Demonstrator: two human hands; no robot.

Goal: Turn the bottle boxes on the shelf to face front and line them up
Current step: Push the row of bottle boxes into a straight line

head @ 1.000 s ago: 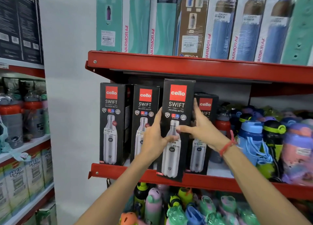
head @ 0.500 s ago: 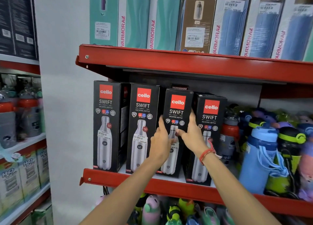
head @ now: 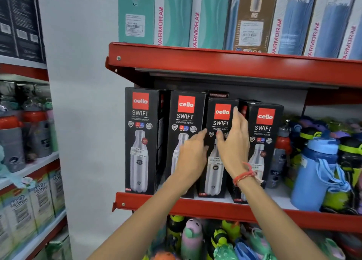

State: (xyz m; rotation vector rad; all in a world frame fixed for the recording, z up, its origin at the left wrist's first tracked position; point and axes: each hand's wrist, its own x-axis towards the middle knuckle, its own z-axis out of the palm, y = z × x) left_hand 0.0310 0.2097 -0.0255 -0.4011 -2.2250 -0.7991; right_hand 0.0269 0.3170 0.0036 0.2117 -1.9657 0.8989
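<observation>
Four black Cello Swift bottle boxes stand facing front on the red shelf (head: pixel 215 208). The first box (head: pixel 140 142) and second box (head: pixel 185 118) are at the left. The third box (head: pixel 220 120) stands slightly further back, and the fourth box (head: pixel 264 126) is to its right. My left hand (head: pixel 193 154) has its fingers spread at the third box's left edge. My right hand (head: pixel 234 144) lies flat with fingers up along that box's right front edge. Neither hand is closed around the box.
Tall Varmora boxes (head: pixel 172 14) fill the shelf above, its red edge (head: pixel 215 63) overhanging. Loose coloured bottles (head: pixel 317 171) crowd the shelf right of the fourth box. Children's bottles (head: pixel 192 238) sit on the shelf below. Another shelving unit (head: pixel 29 161) stands at the left.
The third box, held out in front of the row a second ago, now stands on the shelf between its neighbours. Both hands have loosened from it and spread their fingers.
</observation>
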